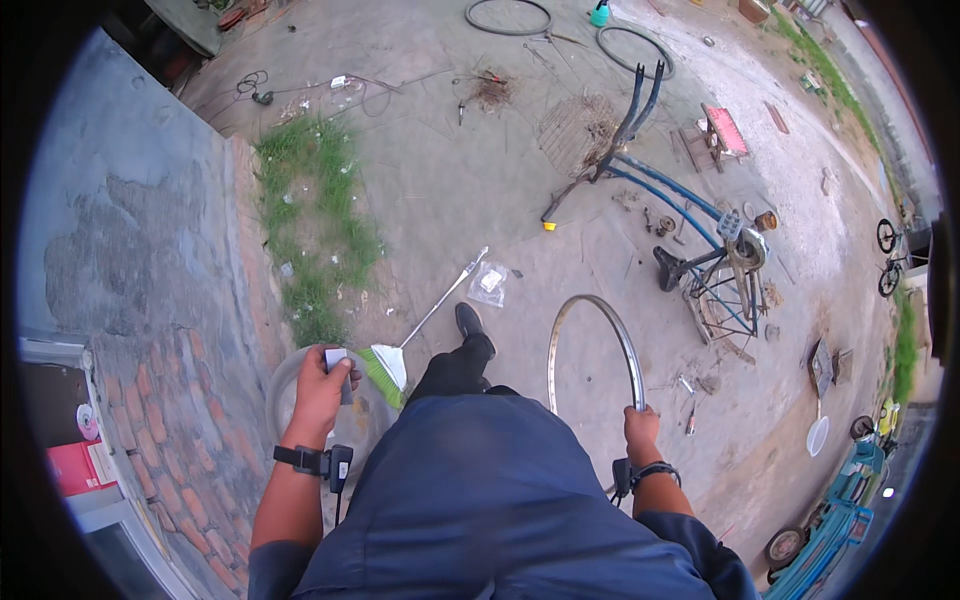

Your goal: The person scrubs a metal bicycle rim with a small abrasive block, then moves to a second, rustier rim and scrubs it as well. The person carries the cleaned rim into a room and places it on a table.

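My right hand [642, 428] is closed round the lower right edge of a bare, shiny metal wheel rim [631, 362]. The rim stands at a slant beside my right leg. In my left hand [320, 388], the fingers pinch a small folded grey piece [338, 366] that looks like stiff sheet; its exact kind is unclear. Beneath that hand sits a wide round grey basin [283, 392], partly hidden by my hand and arm. Just right of the basin lies a broom [392, 366] with green bristles, its pale handle pointing away from me. A clear plastic bag [488, 284] lies ahead of my shoe.
A blue bicycle frame [672, 200] lies upturned at the right. Tyres [510, 28] lie at the far side. A pink-topped stool [724, 132] stands beyond the frame, and a screwdriver [691, 418] lies right of my right hand. Along the left run a grass patch [315, 200] and a wall [130, 230].
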